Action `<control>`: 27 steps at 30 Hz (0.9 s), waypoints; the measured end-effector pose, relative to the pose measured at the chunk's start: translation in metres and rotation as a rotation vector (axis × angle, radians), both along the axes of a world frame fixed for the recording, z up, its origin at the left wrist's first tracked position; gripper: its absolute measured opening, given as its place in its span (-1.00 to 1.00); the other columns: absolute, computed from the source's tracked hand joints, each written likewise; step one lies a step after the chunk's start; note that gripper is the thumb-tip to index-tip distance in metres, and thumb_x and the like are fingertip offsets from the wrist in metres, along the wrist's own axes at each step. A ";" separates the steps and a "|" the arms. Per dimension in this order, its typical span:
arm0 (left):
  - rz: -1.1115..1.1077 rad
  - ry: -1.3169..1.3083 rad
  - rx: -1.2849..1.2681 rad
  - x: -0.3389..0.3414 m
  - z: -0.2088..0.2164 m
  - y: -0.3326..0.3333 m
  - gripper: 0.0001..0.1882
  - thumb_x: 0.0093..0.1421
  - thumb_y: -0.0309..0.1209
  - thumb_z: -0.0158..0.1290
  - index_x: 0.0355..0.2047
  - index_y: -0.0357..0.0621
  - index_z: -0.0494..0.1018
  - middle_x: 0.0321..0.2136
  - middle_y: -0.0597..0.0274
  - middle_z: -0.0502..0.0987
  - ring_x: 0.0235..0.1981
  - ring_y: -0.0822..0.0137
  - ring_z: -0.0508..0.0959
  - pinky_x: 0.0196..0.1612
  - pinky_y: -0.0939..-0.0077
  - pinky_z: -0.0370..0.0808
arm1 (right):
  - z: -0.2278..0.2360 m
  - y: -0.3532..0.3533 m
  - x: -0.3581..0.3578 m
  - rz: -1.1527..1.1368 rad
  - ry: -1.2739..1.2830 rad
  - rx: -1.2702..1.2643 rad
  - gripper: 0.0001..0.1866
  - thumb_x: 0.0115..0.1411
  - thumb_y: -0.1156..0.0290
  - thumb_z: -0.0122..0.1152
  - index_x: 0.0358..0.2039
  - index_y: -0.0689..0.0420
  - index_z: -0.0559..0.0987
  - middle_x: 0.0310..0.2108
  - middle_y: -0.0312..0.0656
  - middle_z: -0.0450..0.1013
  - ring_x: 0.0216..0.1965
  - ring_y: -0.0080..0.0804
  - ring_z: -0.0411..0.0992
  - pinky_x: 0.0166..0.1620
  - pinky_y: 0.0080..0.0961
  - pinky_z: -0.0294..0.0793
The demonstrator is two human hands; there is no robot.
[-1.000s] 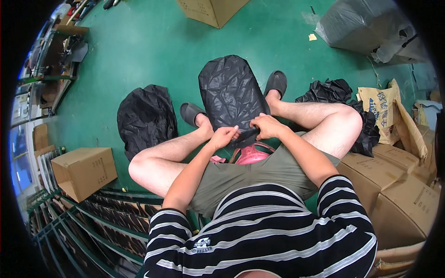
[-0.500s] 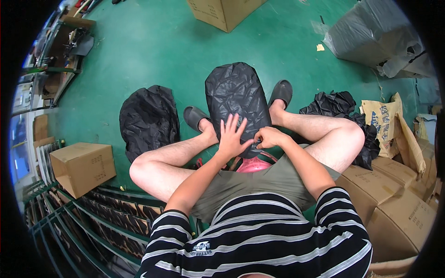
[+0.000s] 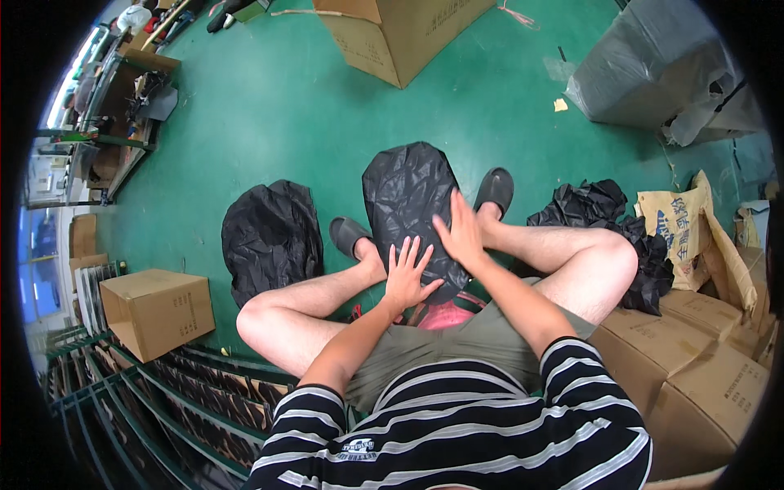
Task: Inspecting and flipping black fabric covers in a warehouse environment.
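Since half a second earlier, right hand point(image 3: 462, 231) flattened open onto the black wrapped bundle point(image 3: 412, 208), no longer pinching its near end; left hand point(image 3: 406, 273) spread flat, fingers splayed, on the bundle's near end, gripping nothing. Bundle between the black slippers point(image 3: 494, 189), on the green floor point(image 3: 269, 106), long axis running away from the body, rounded far end toward the cardboard box point(image 3: 400, 33).
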State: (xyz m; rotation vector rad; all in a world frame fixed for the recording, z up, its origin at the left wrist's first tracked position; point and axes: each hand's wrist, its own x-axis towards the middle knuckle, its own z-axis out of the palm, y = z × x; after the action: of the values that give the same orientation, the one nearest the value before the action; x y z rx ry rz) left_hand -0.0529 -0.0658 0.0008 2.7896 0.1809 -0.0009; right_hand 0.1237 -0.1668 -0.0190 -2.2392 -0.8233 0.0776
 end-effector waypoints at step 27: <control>0.196 -0.208 0.003 0.007 -0.019 0.037 -0.23 0.17 0.09 0.04 0.31 0.00 0.22 0.35 -0.04 0.09 0.40 -0.05 -0.01 0.32 -0.35 -0.16 | -0.021 -0.011 -0.026 0.066 -0.007 -0.350 -0.12 0.22 -0.06 0.15 0.39 0.07 0.00 0.30 0.42 -0.05 0.25 0.47 0.05 0.26 0.17 0.13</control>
State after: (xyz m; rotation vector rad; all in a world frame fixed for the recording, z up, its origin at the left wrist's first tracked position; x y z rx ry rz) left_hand -0.0455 -0.0285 -0.0177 2.7396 0.4002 0.3355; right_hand 0.0976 -0.1782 -0.0401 -2.5373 -0.9468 0.2635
